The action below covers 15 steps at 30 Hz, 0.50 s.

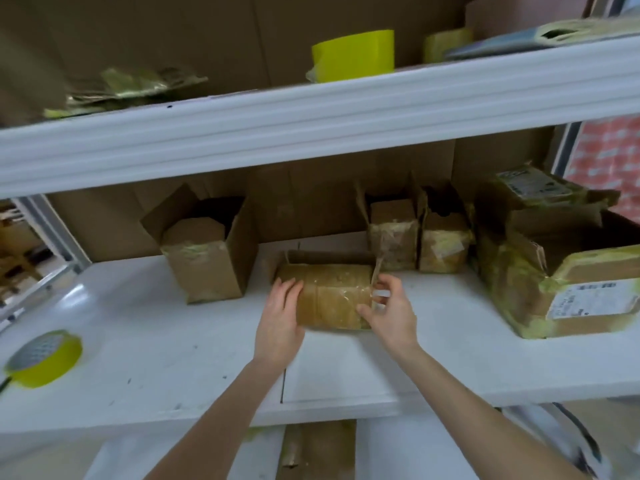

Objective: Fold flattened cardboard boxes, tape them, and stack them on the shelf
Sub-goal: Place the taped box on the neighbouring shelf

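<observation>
Already 4 other boxes (204, 258) stand on the shelf (166, 348); small taped box (332, 296) rests mid-shelf, my left hand (280, 313) flat against it, right hand (391, 313) pinching its right edge. Stacking looks unfinished.

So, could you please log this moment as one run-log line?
stage: taping | left hand: flat on small box | right hand: pinches tape strip at box's right edge | place: white shelf

Up high on the left, a crumpled greenish heap (131, 88) sat; far right, a red checkered panel (609, 157) showed; low right, a black cable (580, 433) trailed down.
</observation>
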### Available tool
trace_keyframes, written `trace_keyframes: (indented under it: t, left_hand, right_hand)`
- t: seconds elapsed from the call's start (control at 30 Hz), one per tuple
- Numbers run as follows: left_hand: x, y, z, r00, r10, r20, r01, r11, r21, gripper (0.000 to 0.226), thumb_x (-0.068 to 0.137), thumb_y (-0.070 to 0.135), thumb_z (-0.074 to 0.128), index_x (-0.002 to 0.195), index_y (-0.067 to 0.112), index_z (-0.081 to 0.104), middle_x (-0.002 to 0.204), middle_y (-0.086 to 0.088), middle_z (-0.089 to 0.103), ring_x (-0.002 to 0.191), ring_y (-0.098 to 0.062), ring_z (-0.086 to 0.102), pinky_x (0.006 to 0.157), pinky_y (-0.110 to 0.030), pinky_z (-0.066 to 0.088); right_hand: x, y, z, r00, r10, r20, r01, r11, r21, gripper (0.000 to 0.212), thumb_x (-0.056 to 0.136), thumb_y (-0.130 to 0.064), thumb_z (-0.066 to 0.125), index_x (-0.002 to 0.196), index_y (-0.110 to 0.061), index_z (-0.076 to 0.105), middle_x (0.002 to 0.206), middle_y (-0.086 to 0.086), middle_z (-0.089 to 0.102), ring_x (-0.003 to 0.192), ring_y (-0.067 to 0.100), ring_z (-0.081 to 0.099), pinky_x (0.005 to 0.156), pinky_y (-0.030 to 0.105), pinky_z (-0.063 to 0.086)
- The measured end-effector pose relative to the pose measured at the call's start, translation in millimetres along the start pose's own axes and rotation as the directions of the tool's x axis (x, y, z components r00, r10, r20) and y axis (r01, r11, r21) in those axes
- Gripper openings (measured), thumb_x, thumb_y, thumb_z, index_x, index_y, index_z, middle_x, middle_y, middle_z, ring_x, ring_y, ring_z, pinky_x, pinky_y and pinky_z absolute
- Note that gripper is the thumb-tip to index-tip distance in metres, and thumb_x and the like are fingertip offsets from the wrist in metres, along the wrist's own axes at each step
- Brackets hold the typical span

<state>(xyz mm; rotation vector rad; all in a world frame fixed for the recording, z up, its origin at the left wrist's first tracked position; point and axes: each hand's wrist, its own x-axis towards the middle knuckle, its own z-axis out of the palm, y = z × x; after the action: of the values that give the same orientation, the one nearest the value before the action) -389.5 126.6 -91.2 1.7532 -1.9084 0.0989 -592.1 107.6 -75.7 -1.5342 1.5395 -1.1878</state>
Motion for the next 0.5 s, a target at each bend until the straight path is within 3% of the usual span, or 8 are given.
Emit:
trace_keyframes:
  t: [0.07,0.13,0.2,0.27,0.3,0.4,0.43,0.5]
  left_hand:
    - [-1.8,-9.6,-4.2,0.993,-0.101,0.056,0.103,0.994,-0.027,0.072,0.082,0.006,0.064,0.146,0.011,0.032,0.153,-0.005,0.028,0.143,-0.023,0.024,0.116,-0.038,0.027]
    - [-1.9,-20.0,-9.6,0.973,-0.194,0.123,0.201,0.979,-0.045,0.069,0.087,0.012,0.061,0.147,0.011,0.027,0.157,-0.001,0.020,0.139,-0.020,0.031,0.109,-0.030,0.034]
    - [-1.8,-26.4,-16.6,0.950,-0.240,0.199,0.252,0.967,-0.041,0.066,0.090,0.015,0.057,0.148,0.013,0.024,0.159,0.002,0.014,0.133,-0.020,0.039,0.100,-0.030,0.040]
    - [-0.6,-27.4,-23.2,0.933,-0.280,0.225,0.306,0.948,-0.090,0.068,0.091,0.018,0.057,0.149,0.015,0.022,0.158,0.000,0.015,0.128,-0.022,0.046,0.098,-0.031,0.041]
    - [-2.2,-26.4,-26.0,0.927,-0.306,0.218,0.339,0.931,-0.133,0.069,0.091,0.018,0.058,0.149,0.015,0.021,0.157,-0.001,0.017,0.126,-0.024,0.047,0.097,-0.030,0.041]
    - [-10.5,-14.3,-31.6,0.928,-0.347,0.137,0.372,0.893,-0.254,0.056,0.091,0.018,0.059,0.142,0.016,0.035,0.141,-0.004,0.040,0.115,-0.020,0.055,0.089,-0.023,0.041]
    - [-12.6,-7.8,-30.9,0.917,-0.355,0.181,0.396,0.865,-0.308,0.051,0.091,0.020,0.061,0.137,0.019,0.039,0.132,0.000,0.049,0.108,-0.017,0.058,0.087,-0.021,0.042]
    - [-12.4,5.5,-26.8,0.872,-0.327,0.364,0.472,0.760,-0.446,0.052,0.087,0.028,0.067,0.131,0.025,0.040,0.117,0.008,0.056,0.098,-0.011,0.061,0.087,-0.022,0.046]
  right_hand:
    - [-3.0,1.2,13.3,0.991,0.018,0.130,-0.015,1.000,-0.023,0.062,0.076,-0.020,0.080,0.128,-0.023,0.046,0.105,-0.013,0.055,0.093,0.010,0.058,0.080,0.027,0.046]
    - [-5.0,6.0,26.7,0.960,0.061,0.275,-0.038,0.996,-0.086,0.053,0.075,-0.021,0.078,0.119,-0.025,0.049,0.095,-0.010,0.057,0.089,0.016,0.059,0.080,0.031,0.049]
    - [-6.3,11.0,36.2,0.972,0.062,0.226,-0.034,0.992,-0.124,0.029,0.082,-0.017,0.065,0.105,-0.028,0.051,0.088,-0.008,0.059,0.088,0.020,0.061,0.079,0.033,0.050]
    - [-1.1,11.0,37.2,0.991,0.101,0.086,-0.096,0.993,-0.067,0.021,0.086,-0.013,0.058,0.101,-0.025,0.052,0.088,-0.005,0.058,0.088,0.022,0.060,0.076,0.031,0.047]
    - [3.2,9.6,35.4,0.990,0.130,0.049,-0.129,0.992,-0.011,0.028,0.084,-0.012,0.064,0.108,-0.020,0.052,0.095,-0.002,0.058,0.089,0.021,0.059,0.076,0.031,0.046]
    - [20.0,-1.5,25.8,0.980,0.145,0.137,-0.155,0.986,0.065,0.091,0.072,-0.014,0.083,0.146,-0.010,0.030,0.140,0.007,0.044,0.120,0.022,0.050,0.098,0.037,0.045]
    - [23.4,-6.0,23.8,0.969,0.132,0.209,-0.150,0.986,0.070,0.103,0.070,-0.013,0.085,0.151,-0.011,0.020,0.144,0.005,0.039,0.129,0.022,0.044,0.102,0.037,0.042]
    - [28.5,-11.0,25.9,0.929,0.117,0.352,-0.151,0.986,0.070,0.105,0.070,-0.012,0.085,0.151,-0.015,0.019,0.137,-0.002,0.043,0.130,0.017,0.041,0.098,0.030,0.041]
